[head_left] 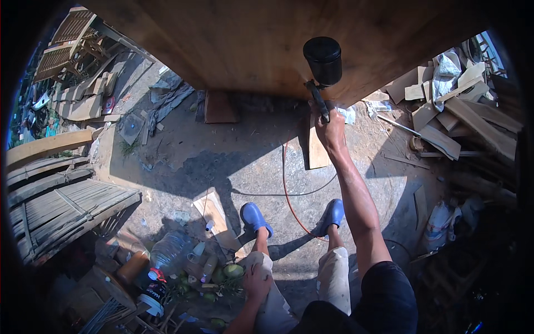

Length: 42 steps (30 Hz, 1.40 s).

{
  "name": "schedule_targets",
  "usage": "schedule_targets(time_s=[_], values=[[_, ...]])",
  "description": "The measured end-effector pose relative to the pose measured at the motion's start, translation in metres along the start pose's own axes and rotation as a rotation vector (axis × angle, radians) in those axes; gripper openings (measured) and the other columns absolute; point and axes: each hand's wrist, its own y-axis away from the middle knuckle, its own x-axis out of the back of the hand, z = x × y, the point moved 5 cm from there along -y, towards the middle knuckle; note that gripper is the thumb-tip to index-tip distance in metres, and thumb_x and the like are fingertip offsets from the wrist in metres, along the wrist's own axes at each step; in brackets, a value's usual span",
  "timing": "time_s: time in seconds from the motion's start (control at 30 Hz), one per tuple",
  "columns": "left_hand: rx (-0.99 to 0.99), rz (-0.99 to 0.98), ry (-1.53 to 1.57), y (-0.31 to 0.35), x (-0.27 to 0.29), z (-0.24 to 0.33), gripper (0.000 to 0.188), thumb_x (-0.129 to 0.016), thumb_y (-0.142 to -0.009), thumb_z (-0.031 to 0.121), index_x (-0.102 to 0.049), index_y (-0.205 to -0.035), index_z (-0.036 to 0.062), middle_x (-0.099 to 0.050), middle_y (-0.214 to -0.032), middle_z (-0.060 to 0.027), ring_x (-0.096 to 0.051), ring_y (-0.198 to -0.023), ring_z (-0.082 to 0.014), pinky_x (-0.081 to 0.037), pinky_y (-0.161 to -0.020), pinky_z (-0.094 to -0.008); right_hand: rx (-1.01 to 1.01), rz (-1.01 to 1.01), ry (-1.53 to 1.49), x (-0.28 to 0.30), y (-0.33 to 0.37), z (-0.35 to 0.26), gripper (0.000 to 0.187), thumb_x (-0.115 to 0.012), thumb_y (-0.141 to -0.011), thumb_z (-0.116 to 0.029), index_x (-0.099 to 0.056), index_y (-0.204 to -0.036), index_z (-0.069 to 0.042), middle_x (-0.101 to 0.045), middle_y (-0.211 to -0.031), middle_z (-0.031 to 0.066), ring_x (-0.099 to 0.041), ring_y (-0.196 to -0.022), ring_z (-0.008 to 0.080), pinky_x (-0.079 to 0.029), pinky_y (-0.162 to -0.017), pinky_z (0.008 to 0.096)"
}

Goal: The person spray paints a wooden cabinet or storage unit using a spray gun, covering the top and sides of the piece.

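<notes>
My right hand is wrapped round the handle of a spray gun, arm stretched forward. On top of the gun sits a black paint cup. Just beyond it stands a large brown wooden panel, filling the upper part of the view. Whether spray is coming out I cannot make out. An orange-red hose runs along the ground below the gun and curves towards my right foot. My left hand rests on my left thigh, its fingers spread over the trouser leg, holding nothing.
Boards and offcuts are heaped at the right. Slatted wooden furniture stands at the left. Near my left leg lie a large clear bottle and green coconuts. Loose planks lie on the ground by my blue clogs.
</notes>
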Motion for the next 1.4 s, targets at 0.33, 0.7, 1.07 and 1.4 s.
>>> schedule_targets(time_s=[0.33, 0.7, 1.07, 1.4], values=[[0.131, -0.101, -0.106, -0.008, -0.017, -0.002, 0.075, -0.075, -0.081, 0.04, -0.049, -0.148, 0.0188, -0.046, -0.152, -0.0174, -0.052, -0.135, -0.0408, -0.048, -0.107, -0.0528, 0.121, 0.132, -0.074, 0.133, -0.049, -0.145, 0.028, -0.076, -0.096, -0.029, -0.068, -0.093, -0.002, -0.065, -0.067, 0.0192, -0.067, -0.06, 0.0326, -0.049, -0.057, 0.0418], [0.182, -0.18, -0.144, -0.025, -0.006, 0.009, 0.08, -0.077, -0.083, 0.044, -0.047, -0.152, 0.0191, -0.048, -0.152, -0.014, -0.05, -0.14, -0.0338, -0.046, -0.112, -0.0471, 0.247, 0.244, 0.045, 0.254, -0.095, -0.277, 0.028, -0.072, -0.099, -0.034, -0.072, -0.106, -0.006, -0.066, -0.072, 0.0154, -0.06, -0.06, 0.0189, -0.049, -0.061, 0.0363], [0.241, -0.273, -0.021, -0.034, 0.012, 0.008, 0.089, -0.08, -0.08, 0.045, -0.041, -0.157, 0.0218, -0.045, -0.157, -0.0152, -0.046, -0.145, -0.0331, -0.044, -0.116, -0.0489, 0.371, 0.407, -0.034, 0.349, -0.137, -0.388, 0.041, -0.072, -0.097, -0.045, -0.071, -0.096, -0.004, -0.067, -0.071, 0.0176, -0.065, -0.062, 0.0329, -0.05, -0.062, 0.0414], [-0.095, 0.112, 0.378, -0.078, 0.103, 0.021, 0.083, -0.056, -0.1, 0.054, -0.034, -0.156, -0.0028, -0.039, -0.159, -0.0291, -0.037, -0.148, -0.0425, -0.031, -0.124, -0.0458, 0.398, 0.397, -0.131, 0.398, -0.095, -0.405, 0.036, -0.062, -0.105, -0.039, -0.078, -0.109, -0.007, -0.067, -0.072, -0.0005, -0.056, -0.054, 0.0075, -0.04, -0.051, 0.0282]])
